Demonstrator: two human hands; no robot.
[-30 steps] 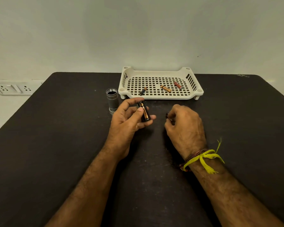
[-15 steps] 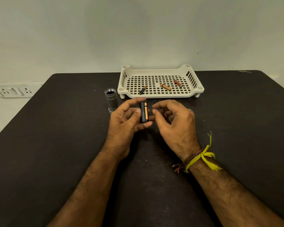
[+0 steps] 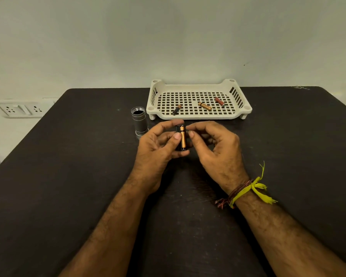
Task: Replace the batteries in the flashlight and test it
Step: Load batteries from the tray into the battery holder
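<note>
Both left hand (image 3: 156, 150) and right hand (image 3: 218, 150) (curled) pinch battery holder (image 3: 181, 137).

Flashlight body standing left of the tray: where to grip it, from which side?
Grip the flashlight body around its mid-barrel, below the threaded open top. It stands upright, so wrap fingers round the side. Come from the near-left: the tray crowds its right. The left hand grips the battery holder, so probably free it first.

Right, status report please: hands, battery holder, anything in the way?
Left hand grips battery holder. Right hand fingertips at its side, contact unclear. Flashlight tube upright, open, beside tray. Nothing blocking.
</note>
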